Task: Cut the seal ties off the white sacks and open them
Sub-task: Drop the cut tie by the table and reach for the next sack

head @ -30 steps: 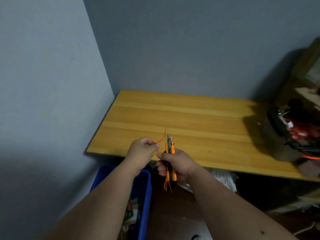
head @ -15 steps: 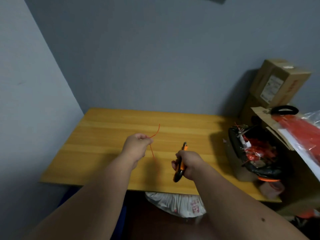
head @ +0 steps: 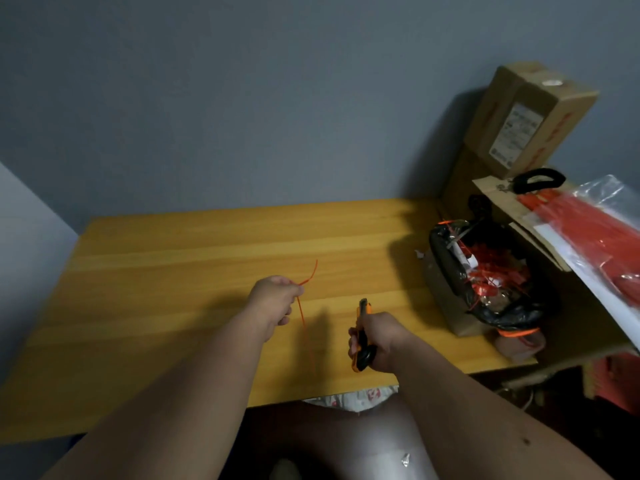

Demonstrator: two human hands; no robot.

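Since a moment ago your hands have drawn apart over the yellow wooden tabletop, and the bin at its right end now shows more fully. Nearest you, below the table's front edge, a white woven sack with red print peeks out; whether its mouth is open you cannot tell from here. Above the table's front half, your right hand is clenched around the orange-and-black utility knife, blade end pointing away from you. To its left, your left hand pinches a thin orange seal tie, cut free and dangling just above the wood. So at least one tie looks done; opening that sack, and any others, probably remains. At the table's right end stands the cardboard box lined with a black plastic bag, full of orange tie scraps, likely where this one belongs.
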